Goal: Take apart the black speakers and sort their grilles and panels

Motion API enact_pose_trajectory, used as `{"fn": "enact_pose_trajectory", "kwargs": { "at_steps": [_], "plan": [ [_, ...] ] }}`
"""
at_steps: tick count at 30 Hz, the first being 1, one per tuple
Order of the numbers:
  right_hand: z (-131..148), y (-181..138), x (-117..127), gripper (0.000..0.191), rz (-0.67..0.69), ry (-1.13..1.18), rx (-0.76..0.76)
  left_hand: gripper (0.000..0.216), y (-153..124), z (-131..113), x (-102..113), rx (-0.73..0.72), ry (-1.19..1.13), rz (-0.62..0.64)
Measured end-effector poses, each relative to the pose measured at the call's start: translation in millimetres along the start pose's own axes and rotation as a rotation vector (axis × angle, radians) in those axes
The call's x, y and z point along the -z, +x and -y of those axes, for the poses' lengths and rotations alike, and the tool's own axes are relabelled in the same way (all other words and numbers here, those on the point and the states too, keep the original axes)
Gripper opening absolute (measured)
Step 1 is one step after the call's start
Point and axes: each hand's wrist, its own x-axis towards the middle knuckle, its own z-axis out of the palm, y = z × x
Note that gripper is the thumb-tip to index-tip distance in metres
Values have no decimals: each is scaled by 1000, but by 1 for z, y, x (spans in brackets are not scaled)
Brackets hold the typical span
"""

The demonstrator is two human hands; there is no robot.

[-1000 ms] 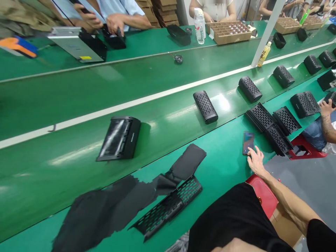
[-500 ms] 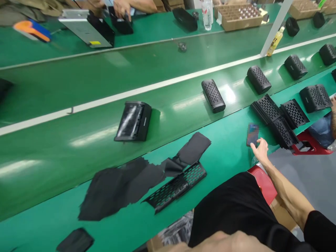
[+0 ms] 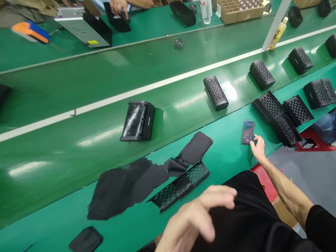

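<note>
Beside the lower right corner of a phone is my right hand, its fingers bent and apart. The phone lies on the green bench with its screen lit and partly blurred; whether my thumb touches its edge I cannot tell. My left hand is raised in front of my dark clothes, fingers spread and nothing in it. Just beyond it, black perforated grille panels lie on the bench. Black cloth sheets are spread next to them, and a smaller dark piece of cloth lies nearer me.
Black speaker housings sit along the green conveyor, one with a glossy face. More grilles lie to the right, near a red stool. Across the belt, a co-worker's hand works near a partitioned box.
My left hand has risen into view from the bottom edge. The phone has shifted slightly left on the bench, with my right hand staying beside it. The speaker housings have moved slightly right.
</note>
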Motion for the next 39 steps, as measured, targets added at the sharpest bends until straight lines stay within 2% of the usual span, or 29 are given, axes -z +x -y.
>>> {"fn": "enact_pose_trajectory", "kwargs": {
  "at_steps": [4,10,13,17,20,22,24,27,30,32,35,39],
  "plan": [
    [-4,-16,5,15,-42,49,78,53,29,30,5,73,17,-166],
    [12,-24,5,15,15,3,104,49,35,91,33,179,1,-347],
    [19,-23,10,15,19,-10,98,48,33,103,43,196,23,-393],
    [17,-28,26,17,-72,37,134,47,31,105,61,208,67,-429],
    [7,-27,31,25,-129,46,121,48,41,101,98,140,187,-614],
    [8,-25,33,31,-148,52,127,48,51,94,134,55,327,-793],
    [22,-23,35,35,-137,63,128,46,62,85,174,-17,437,-952],
    [59,-23,33,39,-11,106,100,43,78,77,220,-47,483,-1060],
    [99,-30,20,44,219,173,89,37,83,83,235,-28,519,-1030],
    [122,-39,6,45,390,201,105,33,78,93,227,6,544,-952],
    [152,-50,-17,39,614,207,171,28,58,113,205,67,574,-833],
    [187,-49,-48,28,784,160,333,25,17,144,183,97,755,-761]
  ]
}}
